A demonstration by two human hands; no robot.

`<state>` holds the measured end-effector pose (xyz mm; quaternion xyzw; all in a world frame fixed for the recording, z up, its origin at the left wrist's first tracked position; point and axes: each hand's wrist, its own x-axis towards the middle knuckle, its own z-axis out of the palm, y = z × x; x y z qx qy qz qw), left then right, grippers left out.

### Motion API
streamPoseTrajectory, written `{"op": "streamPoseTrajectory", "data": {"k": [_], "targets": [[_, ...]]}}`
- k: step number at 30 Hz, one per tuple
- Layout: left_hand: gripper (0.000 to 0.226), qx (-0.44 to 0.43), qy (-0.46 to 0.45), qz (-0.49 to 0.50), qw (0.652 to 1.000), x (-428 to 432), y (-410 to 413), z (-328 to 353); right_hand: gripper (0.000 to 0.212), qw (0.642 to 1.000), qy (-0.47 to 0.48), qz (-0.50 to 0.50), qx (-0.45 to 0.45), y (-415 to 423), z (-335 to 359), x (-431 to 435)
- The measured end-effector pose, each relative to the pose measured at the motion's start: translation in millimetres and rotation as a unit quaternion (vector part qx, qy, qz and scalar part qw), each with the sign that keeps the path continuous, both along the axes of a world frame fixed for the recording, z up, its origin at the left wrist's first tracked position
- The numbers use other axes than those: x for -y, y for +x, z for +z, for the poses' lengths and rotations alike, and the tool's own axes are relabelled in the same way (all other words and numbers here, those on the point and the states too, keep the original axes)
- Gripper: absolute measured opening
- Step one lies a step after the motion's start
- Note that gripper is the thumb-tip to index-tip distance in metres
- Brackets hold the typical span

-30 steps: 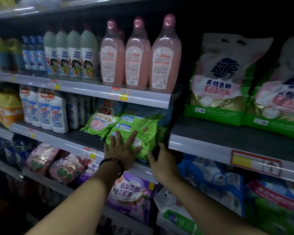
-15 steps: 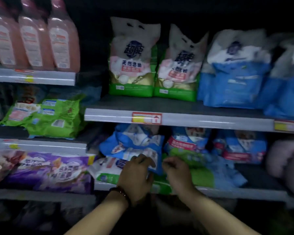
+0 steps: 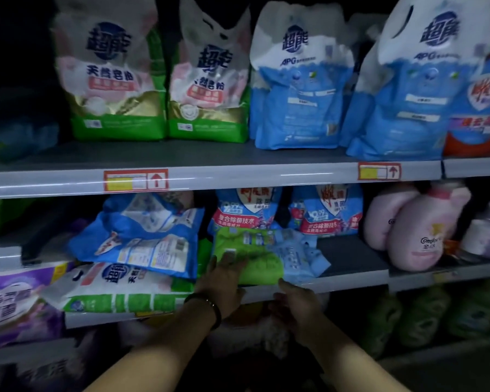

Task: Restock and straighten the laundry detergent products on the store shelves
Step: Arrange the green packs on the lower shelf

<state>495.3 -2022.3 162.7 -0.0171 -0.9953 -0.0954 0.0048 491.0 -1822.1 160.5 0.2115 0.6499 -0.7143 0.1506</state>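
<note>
In the head view, the left hand (image 3: pixel 224 278) rests with fingers straight and slightly apart on a green detergent bag (image 3: pixel 255 264). The bag lies flat at the front of the lower shelf (image 3: pixel 351 278), before two upright blue bags (image 3: pixel 246 210). The right hand (image 3: pixel 294 302) is just below the shelf edge, and the dim light makes it impossible to tell how its fingers lie.

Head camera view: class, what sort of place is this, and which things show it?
Probably a shop's laundry aisle: grey metal shelf carrying red-framed price tags, upright green-and-white detergent bags, pink plastic softener bottles.
</note>
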Motion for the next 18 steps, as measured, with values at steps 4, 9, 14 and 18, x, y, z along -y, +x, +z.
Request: {"op": "streamPoseTrajectory", "data": {"k": [4, 9, 14, 18], "targets": [[0.086, -0.019, -0.019, 0.013, 1.0, -4, -17, -3, 0.021, 0.999, -0.037, 0.012, 0.008, -18, -4, 2], [0.061, -0.039, -0.026, 0.027, 0.999, -21, -36, -12, 0.033, 0.998, -0.064, 0.004, 0.02, -32, -19, 7], [0.035, -0.121, -0.039, 0.075, 0.989, -29, -44, -5, 0.027, 0.998, -0.02, 0.006, -0.056, -38, -19, 13], [0.02, -0.229, -0.026, 0.049, 0.972, -40, -52, 16, 0.055, 0.988, -0.128, -0.053, -0.07, -47, -3, 14]]}}
